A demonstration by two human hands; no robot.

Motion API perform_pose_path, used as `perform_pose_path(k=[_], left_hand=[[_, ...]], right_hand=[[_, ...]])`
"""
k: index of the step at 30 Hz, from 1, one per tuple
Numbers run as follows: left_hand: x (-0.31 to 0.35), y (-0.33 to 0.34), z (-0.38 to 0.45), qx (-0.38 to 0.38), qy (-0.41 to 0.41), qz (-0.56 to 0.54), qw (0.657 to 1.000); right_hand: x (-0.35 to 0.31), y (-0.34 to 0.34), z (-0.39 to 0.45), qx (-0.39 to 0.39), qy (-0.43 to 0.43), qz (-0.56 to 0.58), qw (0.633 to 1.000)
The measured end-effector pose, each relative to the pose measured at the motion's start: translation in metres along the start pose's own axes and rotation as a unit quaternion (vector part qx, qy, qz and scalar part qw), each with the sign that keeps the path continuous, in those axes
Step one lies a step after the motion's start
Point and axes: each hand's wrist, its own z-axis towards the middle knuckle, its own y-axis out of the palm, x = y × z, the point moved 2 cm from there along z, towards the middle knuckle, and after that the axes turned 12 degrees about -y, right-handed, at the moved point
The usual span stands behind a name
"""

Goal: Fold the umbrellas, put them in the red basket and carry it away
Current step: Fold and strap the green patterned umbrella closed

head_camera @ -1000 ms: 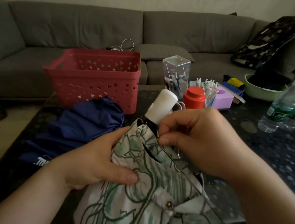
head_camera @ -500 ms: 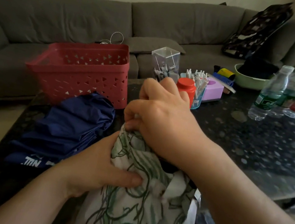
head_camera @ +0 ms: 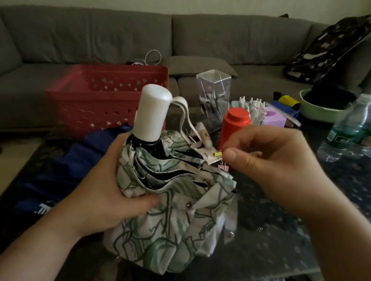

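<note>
A white umbrella with a green leaf print [head_camera: 166,220] stands handle-up over the dark table, its white handle [head_camera: 151,112] pointing at the ceiling. My left hand [head_camera: 107,191] grips its gathered folds from the left, thumb across the front. My right hand [head_camera: 271,164] pinches the tip of one fold, pulling it out to the right. A dark blue umbrella [head_camera: 72,165] lies collapsed on the table behind my left hand. The red basket [head_camera: 110,100] stands beyond it near the table's far edge, nothing visible inside.
A dark speckled table [head_camera: 354,193] carries a red-capped container [head_camera: 234,126], a clear box [head_camera: 212,96], a pen cup [head_camera: 253,107], a purple box [head_camera: 274,117], a green bowl [head_camera: 319,110] and three water bottles [head_camera: 366,126]. A grey sofa [head_camera: 99,35] runs behind; a patterned bag [head_camera: 327,48] leans on it.
My right hand has come off the top of the umbrella and now pulls one fold out to the right. The white handle shows again; my left hand keeps its grip.
</note>
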Motion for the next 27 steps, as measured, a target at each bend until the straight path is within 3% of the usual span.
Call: perform_pose_path(k=[4,9,19,27], left_hand=[[0.011,-0.008,-0.001,0.040,0.020,0.063,0.997],[0.018,-0.006,-0.007,0.028,0.030,0.087,0.995],[0.024,-0.003,-0.013,0.070,0.048,0.073,0.994],[0.012,0.002,-0.009,0.034,0.044,0.059,0.997]], right_hand=[[0.001,0.014,-0.005,-0.033,0.007,0.006,0.999],[0.002,0.033,-0.007,-0.051,0.015,-0.074,0.996],[-0.008,0.062,-0.009,0.098,-0.011,-0.070,0.993],[-0.015,0.066,0.000,0.071,-0.001,-0.012,0.997]])
